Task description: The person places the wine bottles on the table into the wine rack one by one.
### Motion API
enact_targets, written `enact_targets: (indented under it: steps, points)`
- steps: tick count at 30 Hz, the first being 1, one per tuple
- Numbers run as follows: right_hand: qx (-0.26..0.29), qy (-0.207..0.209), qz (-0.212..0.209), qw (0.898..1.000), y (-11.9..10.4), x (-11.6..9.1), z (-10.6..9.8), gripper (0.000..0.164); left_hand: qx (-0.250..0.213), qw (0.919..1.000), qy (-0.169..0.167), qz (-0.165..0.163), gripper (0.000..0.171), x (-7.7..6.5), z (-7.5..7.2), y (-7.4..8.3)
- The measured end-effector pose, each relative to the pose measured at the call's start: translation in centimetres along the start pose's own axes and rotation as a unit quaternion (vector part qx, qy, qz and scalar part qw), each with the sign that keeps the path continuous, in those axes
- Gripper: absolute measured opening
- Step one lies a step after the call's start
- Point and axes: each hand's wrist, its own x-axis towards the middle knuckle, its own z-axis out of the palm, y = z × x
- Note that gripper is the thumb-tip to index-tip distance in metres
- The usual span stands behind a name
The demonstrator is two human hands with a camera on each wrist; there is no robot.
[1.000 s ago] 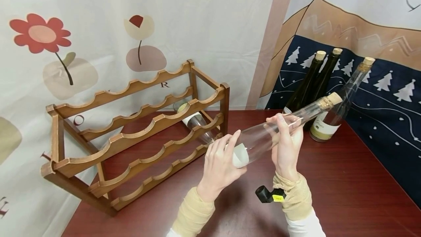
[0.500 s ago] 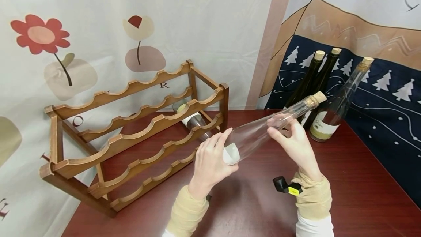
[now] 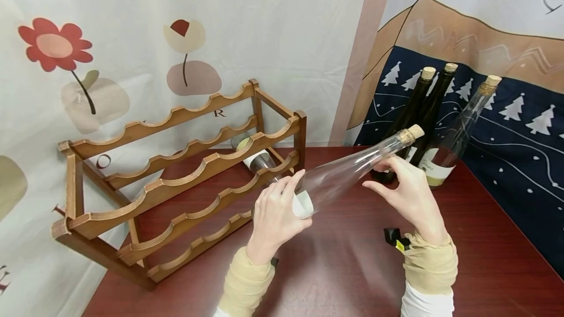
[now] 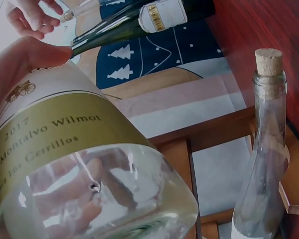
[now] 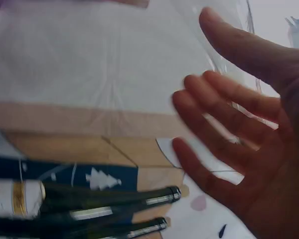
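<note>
My left hand point(image 3: 273, 214) grips a clear glass wine bottle point(image 3: 348, 170) around its base end. The bottle slants up to the right above the table, its corked neck highest. Up close in the left wrist view, the bottle's label point(image 4: 65, 119) is white and olive, with "2017" printed on it. Just beside the neck, my right hand point(image 3: 411, 194) has thumb and fingers spread apart. The right wrist view shows that hand's fingers point(image 5: 214, 114) loosely bent, with nothing held. A second clear corked bottle point(image 3: 261, 161) lies in the wooden wine rack point(image 3: 176, 185) at its right end.
Two dark green corked bottles point(image 3: 407, 106) and another clear corked bottle point(image 3: 467, 111) stand at the back right of the reddish table point(image 3: 493, 238). Printed curtains point(image 3: 282, 38) hang behind the table. A small black camera point(image 3: 392, 236) sits on my right wrist.
My right hand has loosened from the bottle's body and drawn away to the right. My left hand has carried the bottle a little leftward toward the rack.
</note>
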Motion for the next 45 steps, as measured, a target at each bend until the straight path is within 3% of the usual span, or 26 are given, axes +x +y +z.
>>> enact_targets:
  steps: [8, 11, 13, 24, 32, 45]
  points:
    - [-0.019, 0.077, -0.078, 0.994, -0.3, 0.2, 0.0, 0.033, 0.019, 0.9997, -0.013, -0.005, 0.095, 0.0, -0.1, -0.4]
    - [-0.053, 0.092, -0.105, 0.989, -0.3, 0.4, 0.3, 0.042, 0.03, 0.9994, -0.016, 0.0, 0.095, 0.0, -0.1, -0.4]
    - [-0.079, 0.096, -0.121, 0.985, -0.3, 0.5, 0.5, 0.036, 0.038, 0.9991, -0.018, 0.004, 0.096, 0.0, -0.1, -0.5]
    - [-0.18, 0.031, -0.148, 0.972, -0.5, 0.7, 1.9, 0.06, 0.087, 0.9956, -0.02, 0.026, 0.097, -0.1, 0.1, -0.3]
    - [-0.208, -0.005, -0.148, 0.967, -0.3, 0.6, 2.7, 0.055, 0.116, 0.9915, -0.015, 0.055, 0.1, -0.2, 0.2, -0.1]
    - [-0.204, -0.043, -0.123, 0.97, 0.5, 0.1, 4.0, 0.048, 0.156, 0.9809, 0.019, 0.114, 0.093, -0.1, 0.4, -0.3]
